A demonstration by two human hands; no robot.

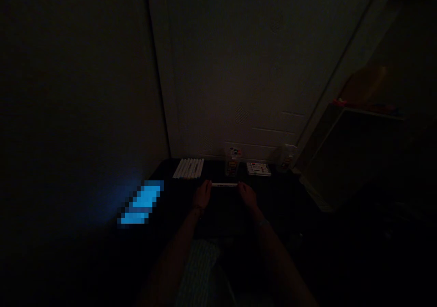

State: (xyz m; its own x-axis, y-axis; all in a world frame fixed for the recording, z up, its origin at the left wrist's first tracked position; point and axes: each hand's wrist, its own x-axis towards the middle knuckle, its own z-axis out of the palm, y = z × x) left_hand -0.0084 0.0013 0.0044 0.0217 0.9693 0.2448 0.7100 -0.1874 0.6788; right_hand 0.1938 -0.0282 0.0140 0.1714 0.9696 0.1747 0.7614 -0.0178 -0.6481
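In the dim head view, a slim white marker pen [224,185] lies level between my two hands, above or on the dark tabletop. My left hand [204,193] pinches its left end. The right end is in the fingers of my right hand [247,194]. Just beyond my left hand, several white markers [189,168] lie side by side in a row. Behind the held pen stands a clear container [232,163] with coloured marker ends showing at its top. A flat, printed white pack [258,169] lies beyond my right hand.
Another clear container [287,159] stands at the back right, near the wall [218,70]. A glowing blue, pixelated screen-like patch [141,204] is at the left. The dark tabletop [225,211] meets the wall behind. A dark box-like piece [362,152] stands at the right.
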